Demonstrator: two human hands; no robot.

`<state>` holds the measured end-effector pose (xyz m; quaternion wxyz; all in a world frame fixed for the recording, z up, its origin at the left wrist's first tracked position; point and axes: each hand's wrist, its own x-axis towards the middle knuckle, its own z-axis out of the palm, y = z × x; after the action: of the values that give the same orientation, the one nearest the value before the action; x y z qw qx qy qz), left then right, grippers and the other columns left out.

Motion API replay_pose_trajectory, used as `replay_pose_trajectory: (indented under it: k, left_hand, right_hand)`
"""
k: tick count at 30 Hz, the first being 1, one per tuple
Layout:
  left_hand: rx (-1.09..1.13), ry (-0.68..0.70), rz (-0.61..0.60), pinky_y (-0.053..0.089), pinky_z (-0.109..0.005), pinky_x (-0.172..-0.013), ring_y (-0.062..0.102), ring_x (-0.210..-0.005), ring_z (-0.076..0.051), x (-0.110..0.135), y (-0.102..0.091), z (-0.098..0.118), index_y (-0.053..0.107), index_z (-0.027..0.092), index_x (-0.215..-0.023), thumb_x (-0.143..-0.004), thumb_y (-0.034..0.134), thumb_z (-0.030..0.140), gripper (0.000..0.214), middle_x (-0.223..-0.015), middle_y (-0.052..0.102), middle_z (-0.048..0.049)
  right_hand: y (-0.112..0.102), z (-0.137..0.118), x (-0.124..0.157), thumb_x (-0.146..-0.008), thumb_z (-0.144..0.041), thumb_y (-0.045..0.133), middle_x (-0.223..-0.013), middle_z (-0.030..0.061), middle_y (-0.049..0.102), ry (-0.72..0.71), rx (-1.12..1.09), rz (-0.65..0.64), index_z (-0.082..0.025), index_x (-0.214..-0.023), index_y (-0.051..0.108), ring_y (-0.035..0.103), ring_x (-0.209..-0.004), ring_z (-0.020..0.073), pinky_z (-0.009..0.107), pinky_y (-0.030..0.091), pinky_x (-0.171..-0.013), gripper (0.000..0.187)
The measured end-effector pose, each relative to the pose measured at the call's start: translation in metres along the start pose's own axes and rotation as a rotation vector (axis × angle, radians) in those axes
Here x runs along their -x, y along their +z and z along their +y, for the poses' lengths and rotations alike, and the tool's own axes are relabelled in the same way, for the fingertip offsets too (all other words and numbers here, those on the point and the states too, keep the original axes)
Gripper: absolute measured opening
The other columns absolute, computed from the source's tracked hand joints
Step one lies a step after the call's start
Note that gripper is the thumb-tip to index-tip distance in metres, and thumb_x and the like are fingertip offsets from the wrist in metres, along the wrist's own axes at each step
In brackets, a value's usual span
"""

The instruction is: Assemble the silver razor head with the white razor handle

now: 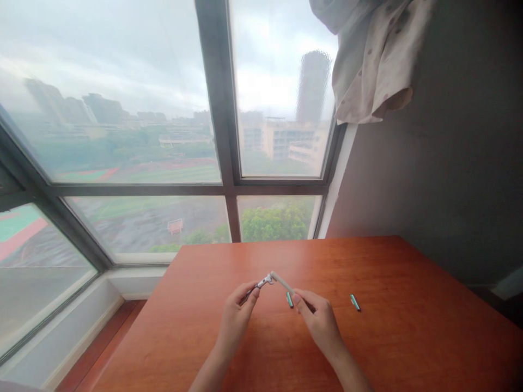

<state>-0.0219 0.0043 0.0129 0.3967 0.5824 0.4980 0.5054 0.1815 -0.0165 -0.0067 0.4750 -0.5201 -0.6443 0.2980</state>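
My left hand (240,305) is closed in a pinch around a slim silver razor handle (263,281), its forked head pointing up and to the right. Between the thumb and fingers of my right hand (316,313) is a pale slim stick (283,281), which looks like a small brush; its tip meets the head of the razor handle or sits right beside it. A green-and-black razor cartridge (289,299) lies on the table just left of my right fingertips. Farther right rests a second razor cartridge (355,302).
Under both hands spreads a reddish-brown wooden table (196,326). Large windows with a grey frame (229,188) stand behind it. A light cloth (371,65) hangs at the upper right, near a grey wall (441,179).
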Motion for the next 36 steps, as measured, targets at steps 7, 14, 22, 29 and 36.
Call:
replay_pose_trajectory:
  k: [7, 14, 22, 29, 36]
  left_hand:
    - [0.003, -0.014, -0.001, 0.049, -0.028, -0.068, 0.062, -0.074, -0.021, 0.0004, 0.0002, 0.0017, 0.075, 0.016, -0.091, -0.078, 0.063, 0.045, 0.033, -0.078, 0.070, -0.0054]
    - [0.024, -0.033, 0.015, 0.047, -0.027, -0.069, 0.060, -0.076, -0.021, 0.0003, 0.0000, 0.0028, 0.075, 0.016, -0.092, -0.078, 0.064, 0.046, 0.035, -0.078, 0.069, -0.0057]
    - [0.044, -0.044, 0.018, 0.046, -0.026, -0.066, 0.058, -0.071, -0.020, -0.0003, -0.0001, 0.0016, 0.076, 0.016, -0.090, -0.077, 0.064, 0.047, 0.035, -0.072, 0.067, -0.0041]
    - [0.033, -0.049, 0.054, 0.048, -0.028, -0.069, 0.059, -0.074, -0.021, -0.0017, -0.0018, -0.0007, 0.076, 0.016, -0.087, -0.077, 0.064, 0.048, 0.036, -0.072, 0.067, -0.0045]
    - [0.033, -0.047, 0.035, 0.048, -0.029, -0.071, 0.061, -0.077, -0.023, -0.0008, -0.0003, 0.0007, 0.076, 0.016, -0.092, -0.077, 0.064, 0.048, 0.037, -0.077, 0.070, -0.0060]
  right_hand:
    - [0.0012, 0.0032, -0.0001, -0.093, -0.043, 0.045, -0.060, 0.0000, 0.051, 0.010, -0.022, 0.004, -0.014, -0.075, 0.068, 0.047, -0.056, 0.0132, 0.022, 0.034, -0.053, 0.041]
    - [0.0001, -0.0002, 0.0010, -0.092, -0.046, 0.045, -0.061, 0.0013, 0.054, 0.004, -0.042, -0.008, -0.014, -0.079, 0.070, 0.049, -0.057, 0.0144, 0.022, 0.037, -0.053, 0.043]
    - [-0.0002, 0.0025, -0.0003, -0.091, -0.050, 0.044, -0.061, 0.0015, 0.055, 0.019, -0.019, 0.004, -0.014, -0.079, 0.071, 0.049, -0.057, 0.0149, 0.022, 0.037, -0.053, 0.047]
    - [-0.0013, -0.0005, -0.0002, -0.091, -0.050, 0.045, -0.062, 0.0022, 0.057, 0.001, -0.030, 0.017, -0.013, -0.079, 0.072, 0.051, -0.057, 0.0148, 0.022, 0.040, -0.052, 0.048]
    - [0.0003, 0.0021, -0.0002, -0.092, -0.047, 0.046, -0.062, 0.0031, 0.059, -0.026, -0.012, 0.017, -0.014, -0.082, 0.073, 0.052, -0.057, 0.0153, 0.022, 0.041, -0.052, 0.044]
